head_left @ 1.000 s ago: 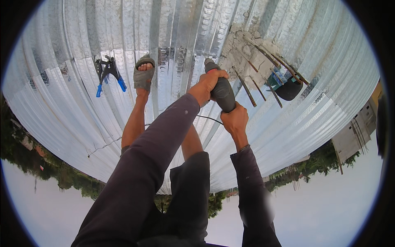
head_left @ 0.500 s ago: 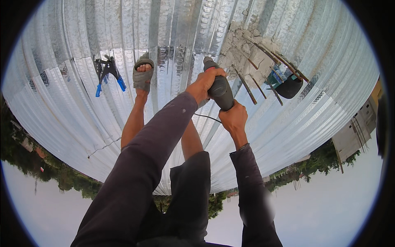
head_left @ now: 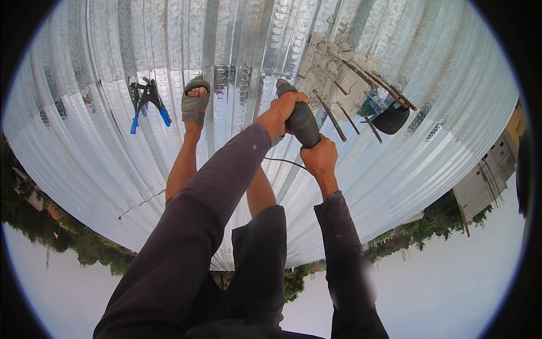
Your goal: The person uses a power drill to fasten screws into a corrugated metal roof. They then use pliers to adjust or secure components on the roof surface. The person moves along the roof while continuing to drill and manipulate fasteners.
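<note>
A dark grey corded power drill [head_left: 305, 125] points away from me, its chuck end at a seam in the ribbed metal roofing sheet [head_left: 248, 39]. My left hand [head_left: 278, 114] is closed round the front of its body. Behind it, my right hand [head_left: 320, 159] wraps the rear grip, and a black cord [head_left: 282, 160] runs out beside that hand. Whether the tip touches the sheet I cannot tell. Off to the left lies a black hand riveter [head_left: 148, 96] with blue handles, spread apart on the sheet.
Broken concrete [head_left: 339, 70] with several rusty rebar rods [head_left: 333, 118] juts through the sheets right of the drill. Beside it sits a black container [head_left: 392, 120] with blue stuff in it. My sandaled foot [head_left: 195, 101] stands between riveter and drill. A thin wire [head_left: 140, 204] lies left.
The view has shifted slightly, so the concrete and container sit a little further left. Both hands keep the same hold on the drill.
</note>
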The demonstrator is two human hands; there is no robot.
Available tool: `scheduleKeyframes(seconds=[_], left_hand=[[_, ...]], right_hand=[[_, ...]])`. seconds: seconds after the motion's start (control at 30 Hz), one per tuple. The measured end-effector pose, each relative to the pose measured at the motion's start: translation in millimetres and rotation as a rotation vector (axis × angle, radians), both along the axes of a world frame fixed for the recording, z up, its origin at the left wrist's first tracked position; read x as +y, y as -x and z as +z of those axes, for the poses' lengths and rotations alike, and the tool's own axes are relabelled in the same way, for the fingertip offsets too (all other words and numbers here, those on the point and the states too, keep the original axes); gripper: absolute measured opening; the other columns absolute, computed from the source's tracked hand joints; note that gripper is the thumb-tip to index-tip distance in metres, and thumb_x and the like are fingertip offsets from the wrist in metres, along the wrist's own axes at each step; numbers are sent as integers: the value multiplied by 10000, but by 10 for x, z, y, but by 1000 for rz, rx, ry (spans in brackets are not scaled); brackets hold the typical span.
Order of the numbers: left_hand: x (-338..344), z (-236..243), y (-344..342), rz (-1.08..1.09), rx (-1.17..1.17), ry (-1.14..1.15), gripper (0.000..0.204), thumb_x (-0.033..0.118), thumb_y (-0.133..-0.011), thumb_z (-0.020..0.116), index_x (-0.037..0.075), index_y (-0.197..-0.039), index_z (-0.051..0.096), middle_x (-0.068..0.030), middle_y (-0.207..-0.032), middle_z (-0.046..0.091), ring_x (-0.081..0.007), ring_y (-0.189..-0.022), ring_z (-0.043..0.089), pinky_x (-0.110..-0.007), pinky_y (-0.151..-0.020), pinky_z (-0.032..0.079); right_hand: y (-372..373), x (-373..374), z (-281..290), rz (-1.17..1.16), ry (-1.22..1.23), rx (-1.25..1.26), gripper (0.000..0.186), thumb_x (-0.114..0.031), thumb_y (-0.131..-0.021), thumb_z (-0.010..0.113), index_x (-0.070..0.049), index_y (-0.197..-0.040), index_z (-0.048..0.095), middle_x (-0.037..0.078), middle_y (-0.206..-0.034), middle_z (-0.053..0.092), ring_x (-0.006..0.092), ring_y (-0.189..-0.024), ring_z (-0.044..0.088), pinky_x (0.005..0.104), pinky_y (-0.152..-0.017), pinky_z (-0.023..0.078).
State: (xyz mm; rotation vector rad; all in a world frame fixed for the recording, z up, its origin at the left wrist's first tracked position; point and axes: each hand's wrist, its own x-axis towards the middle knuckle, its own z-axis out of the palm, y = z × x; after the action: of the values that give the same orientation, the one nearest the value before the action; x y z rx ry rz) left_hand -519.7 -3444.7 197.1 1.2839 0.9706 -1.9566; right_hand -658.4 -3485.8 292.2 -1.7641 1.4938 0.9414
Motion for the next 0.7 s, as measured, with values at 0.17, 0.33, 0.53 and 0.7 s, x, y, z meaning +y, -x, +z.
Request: scheduleKeyframes(seconds=[0.17, 0.33, 0.53, 0.7], left_hand=[[299, -152, 277, 119, -13, 46, 533, 320, -715, 819, -16, -1102, 671, -164, -1059, 675, -284, -894, 678, -443, -808, 549], [501, -32, 360, -13, -125, 126, 463, 264, -730, 829, -36, -1051, 684, -142, -1018, 684, -243, -827, 679, -364, -757, 563], [740, -85, 538, 214, -137, 170, 466, 256, -753, 829, -12, -1093, 655, -121, -974, 682, -215, -805, 671, -370, -736, 574], [963, -115, 507, 487, 81, 97, 497, 292, -837, 775, -2, -1206, 617, -125, -1016, 671, -226, -863, 678, -379, -772, 581]], right_hand=[[281, 319, -47, -35, 42, -71, 228, -136, -700, 728, -12, -886, 686, 227, -825, 724, 433, -827, 715, 503, -766, 562], [738, 708, -204, -96, 111, -221, 249, -78, -698, 755, 2, -909, 649, 224, -820, 714, 437, -795, 710, 481, -729, 565], [905, 861, -261, 54, 135, -278, 371, -55, -662, 756, -33, -1001, 606, 167, -879, 675, 406, -797, 694, 486, -705, 553], [760, 844, -175, 362, 167, -273, 460, -42, -618, 736, -35, -1056, 597, 119, -954, 628, 360, -828, 671, 468, -712, 542]])
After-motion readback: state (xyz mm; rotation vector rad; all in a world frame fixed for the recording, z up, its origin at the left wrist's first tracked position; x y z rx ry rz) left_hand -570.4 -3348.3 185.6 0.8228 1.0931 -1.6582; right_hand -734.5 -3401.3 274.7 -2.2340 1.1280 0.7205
